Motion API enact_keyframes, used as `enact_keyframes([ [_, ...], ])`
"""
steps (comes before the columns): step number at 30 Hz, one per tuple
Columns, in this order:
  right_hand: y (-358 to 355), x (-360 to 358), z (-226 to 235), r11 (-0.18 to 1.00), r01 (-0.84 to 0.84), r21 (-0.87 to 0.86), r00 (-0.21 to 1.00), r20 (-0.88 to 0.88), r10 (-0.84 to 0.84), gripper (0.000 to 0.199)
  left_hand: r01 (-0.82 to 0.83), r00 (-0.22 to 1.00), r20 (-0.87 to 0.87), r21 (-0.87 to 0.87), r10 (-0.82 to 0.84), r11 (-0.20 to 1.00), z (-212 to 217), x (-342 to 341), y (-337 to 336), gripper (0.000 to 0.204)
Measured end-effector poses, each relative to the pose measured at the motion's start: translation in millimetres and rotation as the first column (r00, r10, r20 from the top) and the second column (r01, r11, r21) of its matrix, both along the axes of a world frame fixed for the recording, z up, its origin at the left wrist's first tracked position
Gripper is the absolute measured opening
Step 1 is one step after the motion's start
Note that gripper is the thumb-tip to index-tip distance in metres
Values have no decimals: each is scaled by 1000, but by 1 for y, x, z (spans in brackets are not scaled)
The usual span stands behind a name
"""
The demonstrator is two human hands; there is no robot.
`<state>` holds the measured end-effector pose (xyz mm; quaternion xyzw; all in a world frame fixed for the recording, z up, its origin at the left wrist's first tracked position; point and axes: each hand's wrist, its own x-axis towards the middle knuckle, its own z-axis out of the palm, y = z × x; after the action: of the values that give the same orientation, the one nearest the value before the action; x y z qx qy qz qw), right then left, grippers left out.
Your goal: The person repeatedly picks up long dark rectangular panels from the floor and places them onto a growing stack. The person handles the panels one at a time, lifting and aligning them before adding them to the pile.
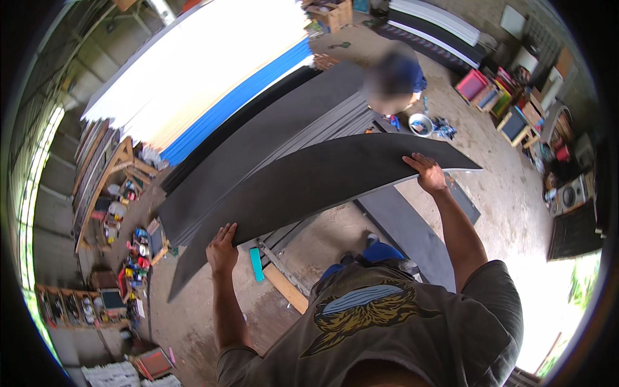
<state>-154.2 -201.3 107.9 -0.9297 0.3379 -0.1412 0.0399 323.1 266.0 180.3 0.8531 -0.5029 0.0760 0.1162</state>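
In the head view, the left hand [223, 250] and right hand [427, 171] each had a grip closed on the near edge of a long dark board [316, 177] — it stretched across before the person [380, 342], beside a stack of dark boards [277, 113] — with a white bucket [421, 125] beyond.

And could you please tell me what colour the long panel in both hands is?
The long panel is dark grey, best seen in the head view.
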Motion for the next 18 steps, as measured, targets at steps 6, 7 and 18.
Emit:
enact_keyframes([
  [6,-56,96,13,970,-205,-128,979,-44,201,74,-44,997,69,48,40,998,10,42,7,61],
  [7,-65,113,14,964,-229,-137,973,-34,227,73,-49,996,82,51,45,997,11,51,6,60],
  [18,-185,310,31,897,-400,-186,916,-62,395,75,-279,960,-32,-34,278,960,-13,178,-11,68],
])
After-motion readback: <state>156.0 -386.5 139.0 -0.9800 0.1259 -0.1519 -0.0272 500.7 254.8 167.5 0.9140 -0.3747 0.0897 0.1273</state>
